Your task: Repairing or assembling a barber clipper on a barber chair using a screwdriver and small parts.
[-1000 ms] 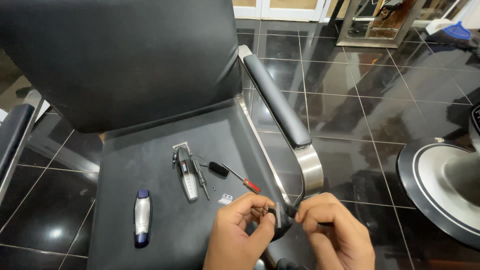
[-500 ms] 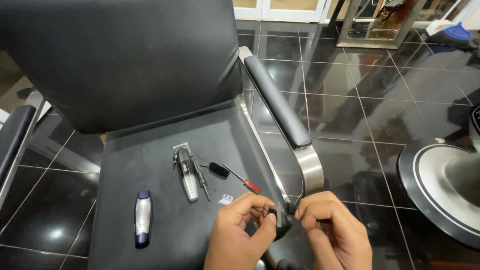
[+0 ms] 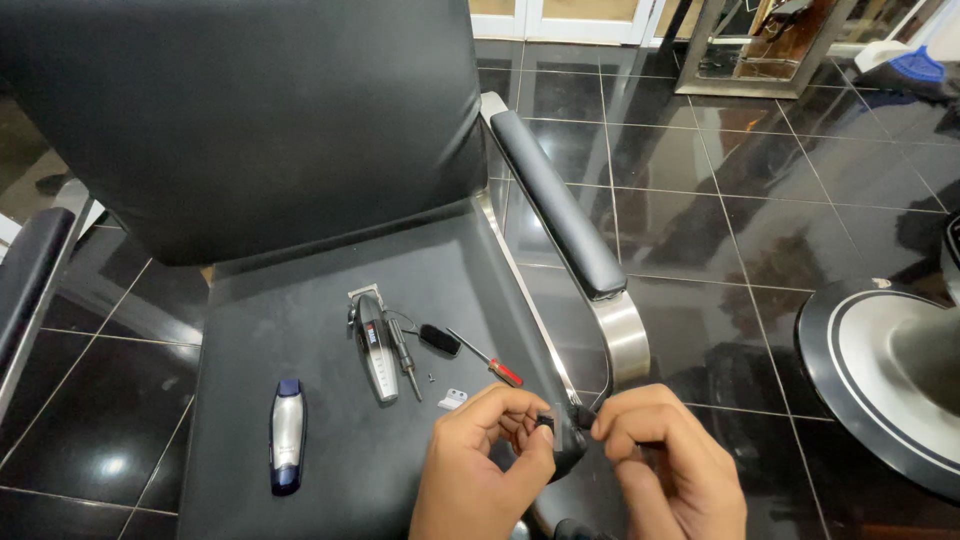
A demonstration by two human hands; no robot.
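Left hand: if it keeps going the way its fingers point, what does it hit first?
Likely the small black part pinched between both hands, then the right hand just beyond. Depth is unclear from the head view.

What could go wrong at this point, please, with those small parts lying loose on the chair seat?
The tiny screws lie loose on the black seat and might roll off or get lost against it. The small dark part pinched between the left hand and right hand is held past the seat's front edge, so a slip could drop it onto the tiled floor.
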